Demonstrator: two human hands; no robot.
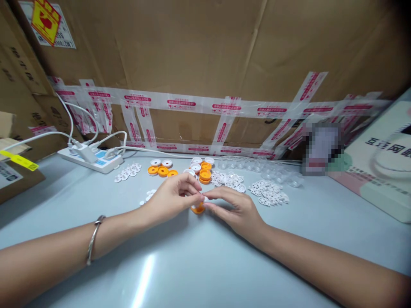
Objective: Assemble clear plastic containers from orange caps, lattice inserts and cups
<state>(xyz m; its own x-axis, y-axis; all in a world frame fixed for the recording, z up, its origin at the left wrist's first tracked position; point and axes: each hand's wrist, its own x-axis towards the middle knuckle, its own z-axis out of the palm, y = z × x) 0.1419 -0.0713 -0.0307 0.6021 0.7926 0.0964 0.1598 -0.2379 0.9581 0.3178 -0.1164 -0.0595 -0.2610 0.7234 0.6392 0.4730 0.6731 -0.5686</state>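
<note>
My left hand and my right hand meet at the middle of the grey table. Both pinch a small orange cap with a white part on top; the cap rests on or just above the table. Fingertips of both hands press together over it. A silver bangle sits on my left wrist. Behind the hands lie orange and white caps, piles of flat white perforated discs and a row of clear plastic cups.
A white power strip with plugs and cables lies at the back left. More white discs sit beside it. Taped cardboard walls close the back. A cardboard box stands left, a printed box right.
</note>
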